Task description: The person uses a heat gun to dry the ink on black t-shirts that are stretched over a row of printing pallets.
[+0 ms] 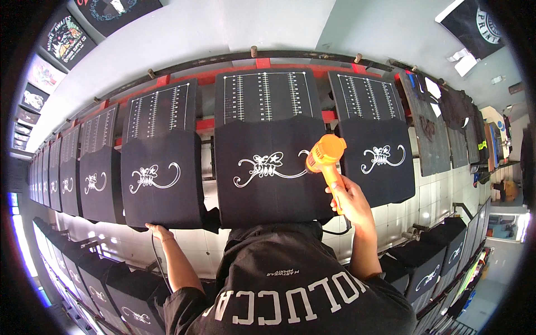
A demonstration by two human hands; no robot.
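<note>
My right hand grips the handle of an orange heat gun. Its nozzle points at the right end of a white swirl print on a black shirt stretched over the middle printing board. My left hand rests at the lower edge of the neighbouring black shirt on the left, fingers curled on the cloth. A thin black cable runs down beside that wrist. A third shirt with the same print lies on the board to the right.
Black boards with white ruler marks sit on a red and black rail, and the row curves away to the left. More shirt-covered boards stand at lower left and lower right. Printed shirts hang on the wall.
</note>
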